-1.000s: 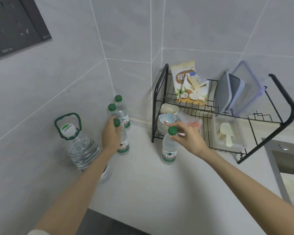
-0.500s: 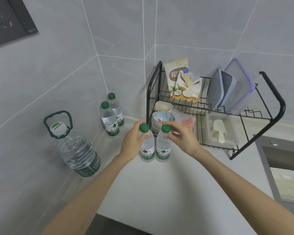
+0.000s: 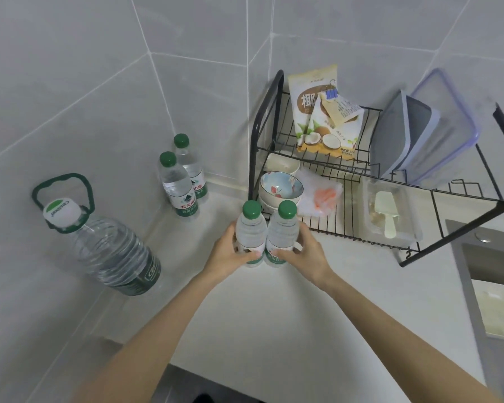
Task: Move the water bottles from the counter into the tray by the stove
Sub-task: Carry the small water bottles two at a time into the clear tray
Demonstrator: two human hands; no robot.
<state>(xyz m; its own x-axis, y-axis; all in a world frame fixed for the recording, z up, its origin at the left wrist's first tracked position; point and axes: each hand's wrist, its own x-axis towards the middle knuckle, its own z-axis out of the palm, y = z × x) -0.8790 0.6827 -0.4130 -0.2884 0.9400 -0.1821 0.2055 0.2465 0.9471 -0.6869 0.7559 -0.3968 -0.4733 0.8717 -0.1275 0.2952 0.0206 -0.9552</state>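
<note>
Two small green-capped water bottles stand side by side on the white counter (image 3: 274,315). My left hand (image 3: 229,253) grips the left bottle (image 3: 250,228) low around its body. My right hand (image 3: 301,254) grips the right bottle (image 3: 282,228) the same way. Two more small bottles, one in front (image 3: 176,184) and one behind (image 3: 189,164), stand in the corner against the tiled wall. No tray by a stove is in view.
A large handled water jug (image 3: 108,245) stands at the left wall. A black wire dish rack (image 3: 361,199) behind the held bottles carries bowls (image 3: 280,187), a snack bag (image 3: 323,112) and plastic containers (image 3: 425,129). A sink (image 3: 495,286) lies at the right edge.
My hands have slid down from the caps and necks to the lower bodies of the two bottles, which now touch each other. The view has shifted slightly left.
</note>
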